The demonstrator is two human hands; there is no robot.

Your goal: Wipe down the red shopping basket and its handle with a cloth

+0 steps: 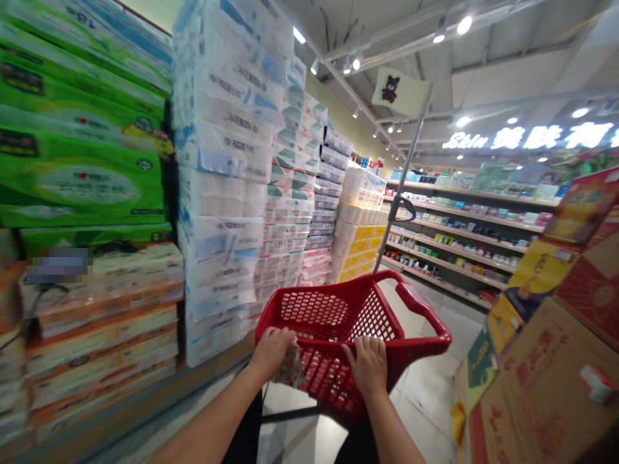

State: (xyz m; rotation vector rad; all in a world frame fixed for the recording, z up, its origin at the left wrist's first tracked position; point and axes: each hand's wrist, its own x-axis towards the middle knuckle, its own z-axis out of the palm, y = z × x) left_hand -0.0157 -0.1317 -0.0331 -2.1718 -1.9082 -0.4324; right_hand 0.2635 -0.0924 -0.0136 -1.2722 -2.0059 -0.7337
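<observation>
We look down on a left hand (273, 353) and a right hand (368, 366), both bare, resting on the near rim of a red perforated plastic shopping basket (315, 309), which sits on a wheeled trolley frame. The left fingers (276, 335) curl over the rim and press a small crumpled white-and-green patterned item (290, 368) against it; it may be a tissue or a soft packet, though the view is too poor for us to be sure. The right fingers (362, 351) are spread and curled over the rim, holding only the basket. A thin metal pole (401, 167) rises from the far end of the basket and carries a pale flag with a dark bear (401, 92). To our left stand tall stacks of white plastic-wrapped toilet-roll packs (222, 193) and bright green wrapped bales (77, 180), with a pixelated label (58, 265) on the cream-and-orange packs (101, 322) below them. Farther along are yellow-and-white packs (358, 238). To our right, long shelves of small boxed goods (454, 238) run beneath a lit white sign (527, 136), and printed cardboard cartons (541, 386) stand near the basket on pale floor tiles (425, 393).
</observation>
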